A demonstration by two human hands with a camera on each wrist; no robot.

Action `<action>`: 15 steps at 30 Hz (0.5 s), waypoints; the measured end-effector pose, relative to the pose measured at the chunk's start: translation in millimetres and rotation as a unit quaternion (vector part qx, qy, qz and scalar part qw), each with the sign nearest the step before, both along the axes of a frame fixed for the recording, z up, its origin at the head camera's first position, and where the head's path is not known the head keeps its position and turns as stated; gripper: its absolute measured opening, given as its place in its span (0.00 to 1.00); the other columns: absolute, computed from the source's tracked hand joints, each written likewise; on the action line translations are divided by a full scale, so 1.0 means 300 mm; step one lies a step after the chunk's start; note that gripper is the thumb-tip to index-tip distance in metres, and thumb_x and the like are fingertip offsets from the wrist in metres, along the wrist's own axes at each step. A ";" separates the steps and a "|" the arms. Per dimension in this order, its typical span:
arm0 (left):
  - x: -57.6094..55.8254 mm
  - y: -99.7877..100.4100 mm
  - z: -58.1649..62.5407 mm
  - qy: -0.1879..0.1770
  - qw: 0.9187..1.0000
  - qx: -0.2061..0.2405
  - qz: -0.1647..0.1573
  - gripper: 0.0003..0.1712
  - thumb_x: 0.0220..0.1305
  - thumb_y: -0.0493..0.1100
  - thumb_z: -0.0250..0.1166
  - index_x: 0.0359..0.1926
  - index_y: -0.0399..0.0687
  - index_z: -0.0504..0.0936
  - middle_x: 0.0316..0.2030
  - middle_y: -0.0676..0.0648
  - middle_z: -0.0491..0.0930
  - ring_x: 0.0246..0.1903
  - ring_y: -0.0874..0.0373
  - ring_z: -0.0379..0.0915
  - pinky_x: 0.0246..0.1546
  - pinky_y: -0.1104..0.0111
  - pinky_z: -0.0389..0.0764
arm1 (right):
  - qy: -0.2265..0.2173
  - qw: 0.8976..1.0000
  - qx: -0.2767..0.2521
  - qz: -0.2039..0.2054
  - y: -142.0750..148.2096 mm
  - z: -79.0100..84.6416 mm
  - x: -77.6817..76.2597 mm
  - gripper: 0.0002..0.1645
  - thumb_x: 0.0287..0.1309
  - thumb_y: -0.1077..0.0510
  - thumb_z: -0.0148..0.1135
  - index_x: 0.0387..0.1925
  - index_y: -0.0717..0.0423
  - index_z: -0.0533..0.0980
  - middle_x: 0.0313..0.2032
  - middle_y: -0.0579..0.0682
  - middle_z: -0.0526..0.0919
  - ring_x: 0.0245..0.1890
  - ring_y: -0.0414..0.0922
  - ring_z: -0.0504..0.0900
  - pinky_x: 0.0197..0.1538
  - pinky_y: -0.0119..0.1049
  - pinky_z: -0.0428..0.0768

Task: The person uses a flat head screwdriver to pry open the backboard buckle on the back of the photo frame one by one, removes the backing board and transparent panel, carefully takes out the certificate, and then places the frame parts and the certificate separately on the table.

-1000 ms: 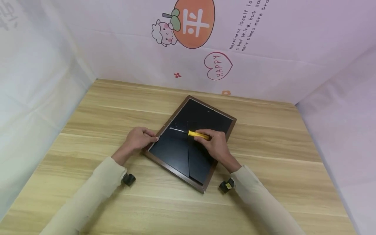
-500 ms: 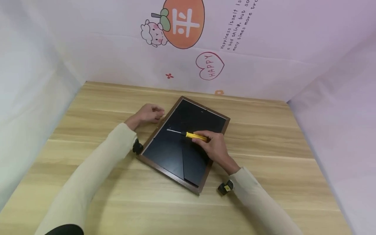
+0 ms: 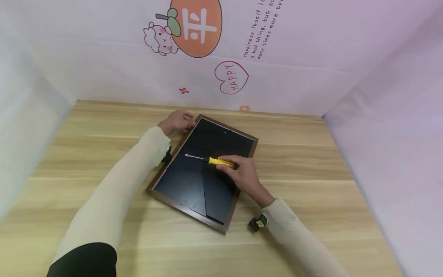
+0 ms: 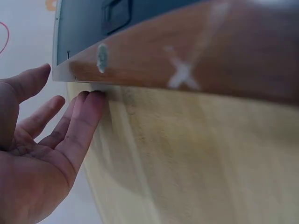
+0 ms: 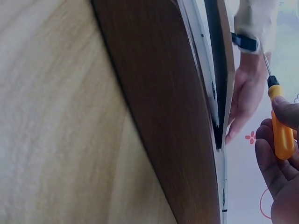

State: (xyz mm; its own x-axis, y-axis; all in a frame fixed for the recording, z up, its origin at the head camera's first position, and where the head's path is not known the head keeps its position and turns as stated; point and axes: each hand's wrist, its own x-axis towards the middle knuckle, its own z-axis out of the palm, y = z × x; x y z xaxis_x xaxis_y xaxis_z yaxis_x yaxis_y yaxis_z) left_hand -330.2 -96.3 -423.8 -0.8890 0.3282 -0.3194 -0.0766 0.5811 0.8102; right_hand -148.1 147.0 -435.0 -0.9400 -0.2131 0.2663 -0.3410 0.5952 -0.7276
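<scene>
On the wooden table (image 3: 311, 161), a brown picture frame (image 3: 254, 148) is laid face down and askew, its black backing board (image 3: 194, 181) turned up. At the frame's far left corner, the left hand (image 3: 176, 122) is placed with straight, relaxed fingers (image 4: 79, 126) whose tips touch the frame's outer edge; nothing is gripped by it. Over the backing, near the frame's right edge, a yellow-handled screwdriver (image 3: 216, 161) is held in the curled fingers of the right hand (image 3: 242, 175), its metal shaft pointed toward the frame's left edge with the tip close to the board. Beyond the frame's far edge, a pink printed backdrop (image 3: 294, 77) is hung.
</scene>
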 end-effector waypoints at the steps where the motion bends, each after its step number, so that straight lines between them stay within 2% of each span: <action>1: -0.006 0.006 0.003 0.005 1.000 -0.009 -0.003 0.29 0.72 0.41 0.57 0.70 0.38 0.64 0.65 0.35 0.72 0.60 0.44 0.72 0.55 0.55 0.81 | 0.000 1.000 -0.001 0.001 -0.001 -0.001 0.000 0.15 0.54 0.54 0.73 0.44 0.53 0.86 0.42 0.51 0.89 0.34 0.42 0.82 0.37 0.28 0.81; 5: -0.035 0.040 0.014 0.053 0.996 -0.065 -0.035 0.29 0.71 0.43 0.58 0.69 0.39 0.66 0.66 0.36 0.70 0.62 0.43 0.71 0.59 0.54 0.77 | 0.002 1.000 -0.007 -0.007 0.001 0.001 0.001 0.15 0.53 0.55 0.73 0.43 0.53 0.86 0.41 0.50 0.89 0.35 0.41 0.83 0.39 0.29 0.82; 10: -0.065 0.065 0.020 0.096 0.984 -0.139 -0.065 0.31 0.70 0.44 0.60 0.70 0.39 0.65 0.70 0.35 0.63 0.68 0.40 0.61 0.70 0.52 0.64 | 0.004 1.000 -0.005 0.001 0.001 0.000 -0.001 0.16 0.53 0.54 0.73 0.44 0.54 0.86 0.42 0.51 0.89 0.34 0.41 0.82 0.37 0.28 0.81; 12: -0.073 0.070 0.018 0.107 0.979 -0.158 -0.073 0.30 0.69 0.44 0.60 0.69 0.39 0.67 0.70 0.35 0.62 0.67 0.40 0.62 0.70 0.51 0.63 | -0.001 1.000 -0.004 0.003 0.003 -0.001 -0.003 0.16 0.54 0.54 0.73 0.44 0.54 0.86 0.42 0.51 0.89 0.34 0.41 0.82 0.36 0.28 0.81; 15: -0.082 0.085 0.018 0.124 0.975 -0.165 -0.084 0.27 0.69 0.42 0.61 0.66 0.39 0.70 0.68 0.35 0.66 0.62 0.41 0.67 0.67 0.52 0.68 | -0.011 1.000 -0.006 -0.001 0.011 -0.001 -0.004 0.16 0.54 0.54 0.73 0.44 0.53 0.86 0.42 0.51 0.89 0.34 0.41 0.82 0.37 0.28 0.81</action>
